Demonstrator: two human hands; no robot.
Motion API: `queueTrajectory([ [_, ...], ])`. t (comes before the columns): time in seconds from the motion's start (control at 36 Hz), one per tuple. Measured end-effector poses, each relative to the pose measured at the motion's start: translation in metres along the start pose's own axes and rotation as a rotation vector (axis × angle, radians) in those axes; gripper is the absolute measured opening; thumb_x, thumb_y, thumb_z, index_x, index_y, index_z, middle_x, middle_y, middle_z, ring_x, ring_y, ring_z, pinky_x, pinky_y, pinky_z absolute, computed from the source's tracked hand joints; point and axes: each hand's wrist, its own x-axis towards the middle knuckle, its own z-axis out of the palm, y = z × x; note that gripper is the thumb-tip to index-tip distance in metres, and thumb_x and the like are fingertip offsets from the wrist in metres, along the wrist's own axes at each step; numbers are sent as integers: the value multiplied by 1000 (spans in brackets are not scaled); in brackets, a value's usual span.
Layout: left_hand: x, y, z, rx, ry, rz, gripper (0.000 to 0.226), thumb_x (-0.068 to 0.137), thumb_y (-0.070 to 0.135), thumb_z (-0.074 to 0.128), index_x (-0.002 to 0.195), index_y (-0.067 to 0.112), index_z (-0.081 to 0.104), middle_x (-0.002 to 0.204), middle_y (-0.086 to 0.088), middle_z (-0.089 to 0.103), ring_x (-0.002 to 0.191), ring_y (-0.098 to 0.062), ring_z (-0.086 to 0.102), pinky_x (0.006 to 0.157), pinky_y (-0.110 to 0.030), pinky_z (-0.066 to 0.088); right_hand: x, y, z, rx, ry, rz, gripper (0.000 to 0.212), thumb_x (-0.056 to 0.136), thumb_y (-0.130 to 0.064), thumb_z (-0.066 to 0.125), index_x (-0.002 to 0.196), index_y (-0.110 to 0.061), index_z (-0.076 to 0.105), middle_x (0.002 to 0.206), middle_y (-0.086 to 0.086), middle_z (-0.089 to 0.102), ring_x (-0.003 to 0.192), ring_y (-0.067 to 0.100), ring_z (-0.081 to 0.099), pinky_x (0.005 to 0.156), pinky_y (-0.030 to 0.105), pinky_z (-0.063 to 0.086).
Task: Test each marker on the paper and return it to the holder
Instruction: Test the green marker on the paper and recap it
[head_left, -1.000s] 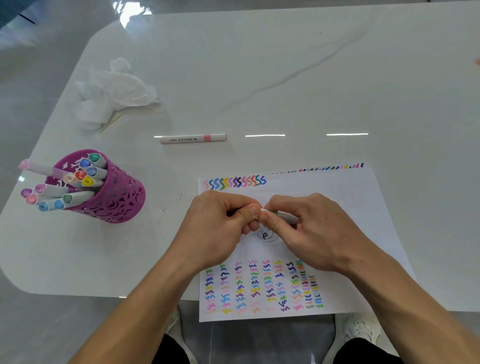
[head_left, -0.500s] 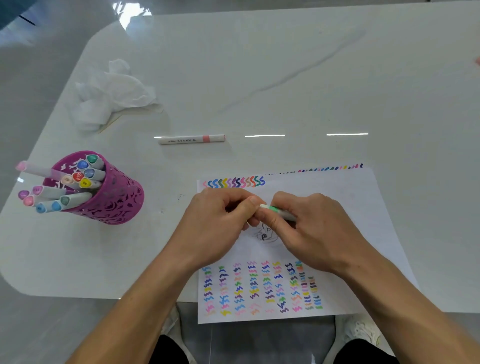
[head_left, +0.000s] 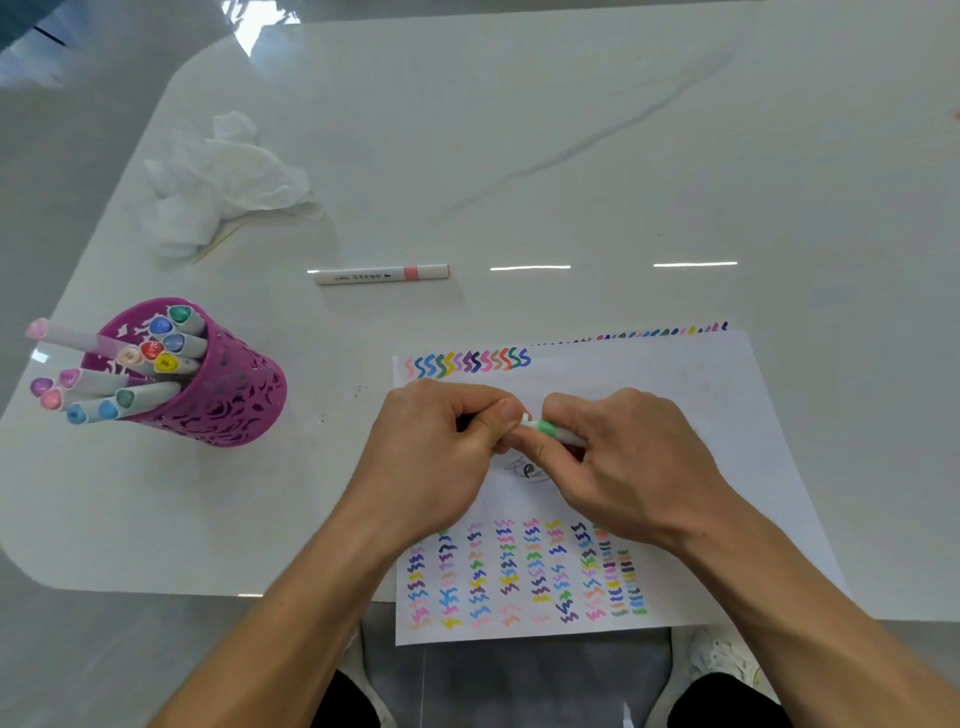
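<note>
Fingers (head_left: 571, 410) of the right hand (head_left: 634, 462) are curled round a marker (head_left: 546, 428), of which only a short white stretch with a green band is seen between the two hands. Its left end is pinched by the thumb and curled fingers of the left hand (head_left: 436, 452). Whether a cap sits on that end cannot be told, since it is hidden in the fist. The hands are held close together, knuckles up, with thumbs nearly touching.

The marker is held level, just over the paper (head_left: 701, 415) and above a small dark sketch (head_left: 527, 470). The paper is laid at the near edge of the table (head_left: 571, 130), its lower end hanging past that edge. Coloured squiggles (head_left: 467, 362) are drawn in a row along its top left, and more are ranked in columns at its lower end. The marked edge of a second sheet (head_left: 670, 331) shows behind the top edge.

Well to the left, the purple holder (head_left: 223, 400) is seen, packed with capped markers (head_left: 156, 358). Beyond the paper, a pink-banded marker (head_left: 382, 274) is laid flat on the table. Farther left, a crumpled tissue (head_left: 223, 182) is seen.
</note>
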Motion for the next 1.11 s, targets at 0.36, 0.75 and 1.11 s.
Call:
queueTrajectory([
  [0.36,6,-3,1,-29,163,-8,13,95,32,64,91,31,76,72,20,71,70,5,64,65,-12,46,3,-6,-16,241,-95,171,30,99,-50,36,95,-28,56,53,-4,50,51,14,49,54,36,34],
  [0.75,9,-8,1,46,300,-26,6,88,32,72,92,32,76,67,13,65,63,-4,59,58,-12,42,12,0,-20,876,91,309,31,108,-7,46,105,-26,71,105,0,76,79,21,75,74,36,61],
  [1.11,4,-9,11,295,201,135,12,89,29,73,99,31,77,90,16,62,85,-1,54,77,-5,36,12,2,-12,821,129,356,19,96,-43,66,91,-25,68,76,7,67,66,21,64,56,39,51],
])
